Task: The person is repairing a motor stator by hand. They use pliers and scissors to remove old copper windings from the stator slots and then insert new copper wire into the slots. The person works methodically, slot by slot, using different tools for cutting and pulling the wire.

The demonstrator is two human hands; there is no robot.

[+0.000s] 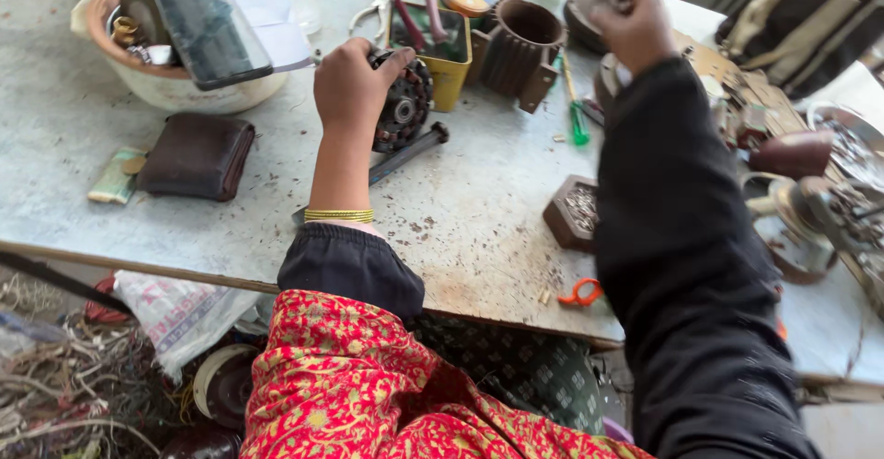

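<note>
I count two hands, left and right, one motor stator, one white bowl, one brown wallet, one yellow box, one brown ribbed housing and one green pen.

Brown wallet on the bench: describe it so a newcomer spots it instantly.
Start at the pale bowl at the table's far left. Just nearer than it lies the brown wallet, left of the left hand. It is the only dark, soft, rounded leather piece there, beside folded banknotes.

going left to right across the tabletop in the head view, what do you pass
folded banknotes → brown wallet → left hand on the round wound motor part → ribbed brown housing → green pen → right hand → metal bowl
</note>
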